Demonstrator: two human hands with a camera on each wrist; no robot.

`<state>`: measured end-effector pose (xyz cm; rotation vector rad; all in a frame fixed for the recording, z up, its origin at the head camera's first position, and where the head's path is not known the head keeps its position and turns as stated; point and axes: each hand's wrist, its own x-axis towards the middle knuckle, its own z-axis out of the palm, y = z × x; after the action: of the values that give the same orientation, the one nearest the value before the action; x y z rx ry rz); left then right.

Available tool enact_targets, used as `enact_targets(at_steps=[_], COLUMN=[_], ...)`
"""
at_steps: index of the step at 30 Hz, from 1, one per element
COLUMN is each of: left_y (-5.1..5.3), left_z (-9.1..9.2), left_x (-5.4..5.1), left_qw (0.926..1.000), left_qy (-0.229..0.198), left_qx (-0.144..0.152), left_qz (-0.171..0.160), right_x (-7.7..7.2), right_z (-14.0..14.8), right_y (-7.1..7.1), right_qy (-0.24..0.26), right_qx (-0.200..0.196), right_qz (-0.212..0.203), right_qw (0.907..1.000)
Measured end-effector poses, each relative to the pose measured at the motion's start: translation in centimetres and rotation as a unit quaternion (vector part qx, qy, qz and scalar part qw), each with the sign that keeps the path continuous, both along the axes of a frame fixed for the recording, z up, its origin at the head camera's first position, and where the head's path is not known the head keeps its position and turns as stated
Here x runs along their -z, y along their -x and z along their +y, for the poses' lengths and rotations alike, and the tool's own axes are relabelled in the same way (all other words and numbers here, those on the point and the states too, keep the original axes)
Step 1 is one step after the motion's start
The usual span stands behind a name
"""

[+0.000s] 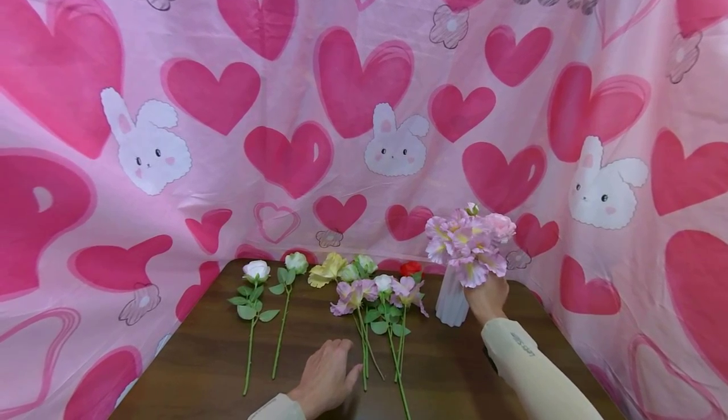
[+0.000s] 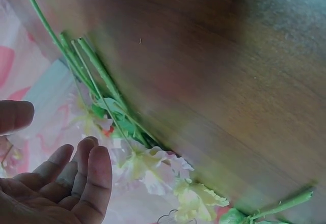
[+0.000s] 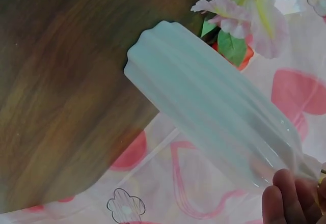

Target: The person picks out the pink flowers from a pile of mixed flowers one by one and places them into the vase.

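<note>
My left hand (image 1: pixel 328 377) hovers at the near side of the table, its fingers relaxed and holding nothing; the left wrist view shows its loosely bent fingers (image 2: pixel 97 183) apart from the stems. At the right, my right hand (image 1: pixel 490 299) is up at the top of a white ribbed vase (image 1: pixel 452 300), partly behind a bunch of lilac flowers (image 1: pixel 469 243) and a pink rose (image 1: pixel 500 226). In the right wrist view its fingers (image 3: pixel 288 198) lie against the rim end of the vase (image 3: pixel 214 107). The thumb is hidden, so its grip is unclear.
On the brown table (image 1: pixel 216 344) lie a white rose (image 1: pixel 256 271), a greenish-white rose (image 1: pixel 296 262), a yellow flower (image 1: pixel 327 270), lilac flowers (image 1: pixel 354 295) and a red flower (image 1: pixel 411 269), stems towards me. A pink heart-patterned cloth (image 1: pixel 364 186) hangs behind.
</note>
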<state>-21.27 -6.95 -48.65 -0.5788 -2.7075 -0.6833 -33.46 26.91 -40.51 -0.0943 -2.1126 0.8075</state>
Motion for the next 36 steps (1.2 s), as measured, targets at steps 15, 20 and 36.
enact_targets(at_steps=[15, 20, 36], left_y=[0.3, 0.2, 0.5], left_z=[0.0, 0.0, 0.1], left_x=[0.0, 0.2, 0.3], left_qw=[1.0000, 0.9999, 0.9999], left_qy=[0.000, -0.001, -0.011], left_qx=[0.000, -0.003, -0.001], left_qz=[-0.001, 0.011, -0.007], right_x=[1.5, 2.4, 4.8], right_z=[-0.1, -0.8, -3.9], right_y=[-1.7, -2.8, -7.8], right_qy=[-0.086, -0.069, -0.025], right_qx=[0.016, 0.008, -0.038], right_qz=[0.041, 0.021, -0.073], right_qw=[0.9953, 0.9974, 0.9963])
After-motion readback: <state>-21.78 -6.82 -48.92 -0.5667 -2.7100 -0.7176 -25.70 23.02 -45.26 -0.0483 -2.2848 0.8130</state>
